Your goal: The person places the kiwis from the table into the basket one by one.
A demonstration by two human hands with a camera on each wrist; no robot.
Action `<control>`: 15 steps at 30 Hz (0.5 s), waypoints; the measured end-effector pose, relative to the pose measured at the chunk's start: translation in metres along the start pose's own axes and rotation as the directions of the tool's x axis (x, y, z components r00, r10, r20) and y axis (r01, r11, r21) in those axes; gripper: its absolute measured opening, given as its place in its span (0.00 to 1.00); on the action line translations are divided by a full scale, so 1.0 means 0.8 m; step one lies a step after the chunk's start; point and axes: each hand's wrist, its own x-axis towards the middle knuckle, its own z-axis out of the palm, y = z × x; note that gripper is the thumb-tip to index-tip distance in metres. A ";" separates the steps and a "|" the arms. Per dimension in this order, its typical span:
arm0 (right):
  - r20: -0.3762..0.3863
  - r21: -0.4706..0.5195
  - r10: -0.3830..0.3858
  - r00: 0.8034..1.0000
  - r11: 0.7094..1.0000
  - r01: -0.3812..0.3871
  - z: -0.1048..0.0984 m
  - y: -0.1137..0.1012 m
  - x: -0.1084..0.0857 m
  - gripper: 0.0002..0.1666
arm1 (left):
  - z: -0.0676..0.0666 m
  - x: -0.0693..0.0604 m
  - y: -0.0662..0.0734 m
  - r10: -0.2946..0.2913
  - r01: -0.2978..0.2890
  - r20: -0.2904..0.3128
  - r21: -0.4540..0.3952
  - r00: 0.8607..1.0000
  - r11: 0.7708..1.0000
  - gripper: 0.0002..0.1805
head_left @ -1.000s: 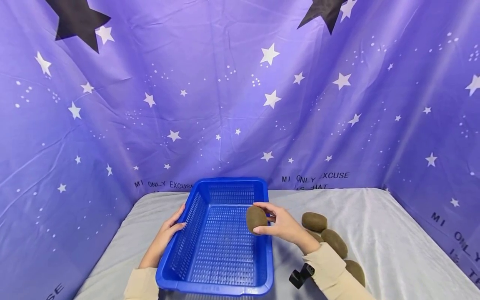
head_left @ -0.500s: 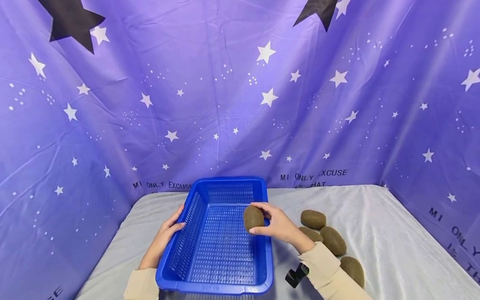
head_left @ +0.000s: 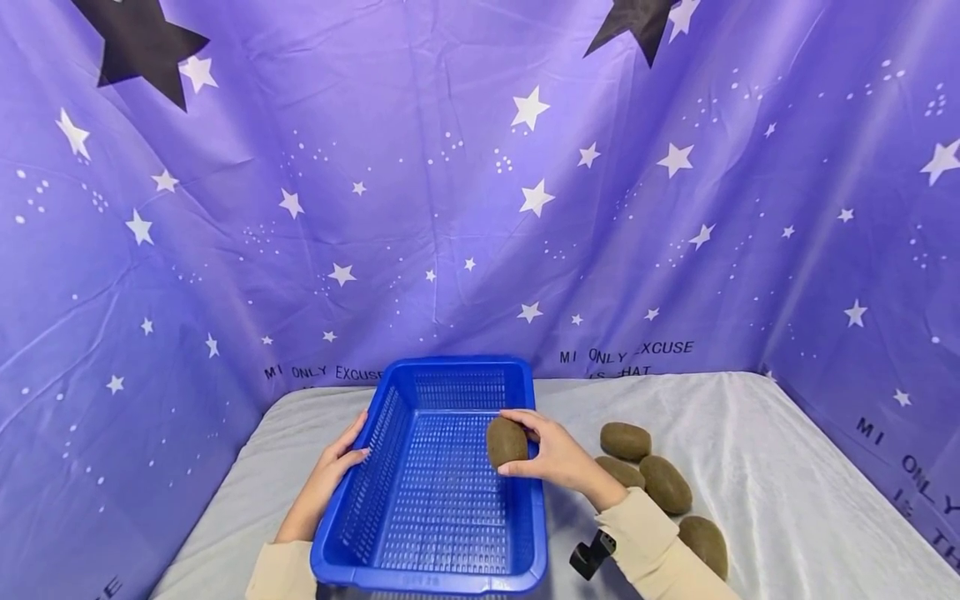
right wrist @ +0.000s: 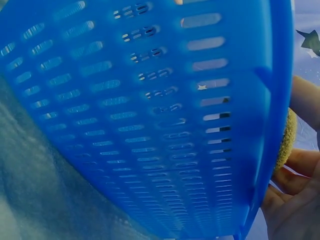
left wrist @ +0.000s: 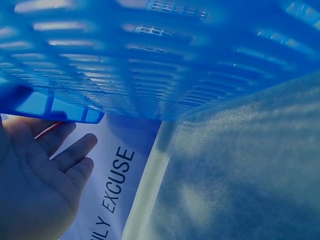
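Note:
A blue plastic basket (head_left: 450, 579) with slotted sides stands on the cloth-covered table, with nothing lying in it. My left hand (head_left: 326, 479) rests against its left rim, thumb and forefinger touching the edge. In the left wrist view, the other fingers (left wrist: 75, 159) of that hand extend loosely outside the basket. Between the thumb and fingers of my right hand (head_left: 558, 454) is a brown kiwi (head_left: 507, 443), held just inside the right rim and above the basket floor. Part of the kiwi (right wrist: 287, 140) shows past the rim in the right wrist view.
To the right of the basket, several more kiwis lie on the grey cloth (head_left: 780, 483), including a far one (head_left: 626, 441) and a near one (head_left: 703, 546). A black device (head_left: 591, 556) is at my right wrist. A purple star-patterned curtain (head_left: 450, 208) encloses the table.
My right hand has shifted slightly left with the kiwi, then stayed almost still. The left hand and the basket have hardly moved. The head view has tilted a little.

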 end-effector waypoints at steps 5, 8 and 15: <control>-0.006 -0.013 -0.008 1.000 1.000 0.008 0.000 -0.001 0.000 0.46 | 0.000 0.000 0.001 0.007 -0.007 -0.007 -0.004 1.000 1.000 0.35; 0.001 -0.018 -0.010 1.000 1.000 0.010 0.001 -0.001 0.000 0.46 | 0.000 -0.001 0.001 0.022 -0.022 -0.002 0.001 1.000 1.000 0.34; 0.003 0.040 0.004 1.000 0.999 -0.004 0.001 0.002 -0.004 0.41 | 0.003 -0.003 -0.001 0.021 -0.021 -0.005 -0.003 1.000 1.000 0.34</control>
